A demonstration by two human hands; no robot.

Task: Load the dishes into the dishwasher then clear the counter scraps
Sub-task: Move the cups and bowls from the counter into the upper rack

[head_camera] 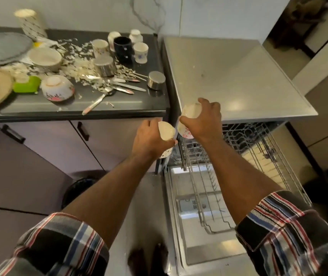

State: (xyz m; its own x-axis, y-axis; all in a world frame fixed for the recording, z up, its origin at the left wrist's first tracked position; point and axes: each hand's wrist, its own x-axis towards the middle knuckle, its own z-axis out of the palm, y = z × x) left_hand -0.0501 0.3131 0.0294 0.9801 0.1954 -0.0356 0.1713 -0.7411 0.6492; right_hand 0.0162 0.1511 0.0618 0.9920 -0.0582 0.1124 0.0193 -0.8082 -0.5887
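My left hand (pixel 149 136) grips a small white bowl (pixel 166 131) at the left edge of the open dishwasher. My right hand (pixel 205 120) holds another white bowl with a red flower pattern (pixel 191 112), turned on its side, just above the back left corner of the pulled-out wire rack (pixel 238 148). The rack looks bare of dishes. On the dark counter (pixel 119 104) to the left lie white scraps (pixel 75 62), mugs (pixel 140 52), a black mug (pixel 122 49), steel cups (pixel 105 66), cutlery (pixel 119 86), bowls (pixel 57 87) and plates (pixel 1 48).
The dishwasher door (pixel 199 226) lies open flat in front of me, its steel top (pixel 238 80) to the right of the counter. A dark bin (pixel 77 188) stands on the floor below the cabinets. A green tub (pixel 27 84) sits near the counter's left.
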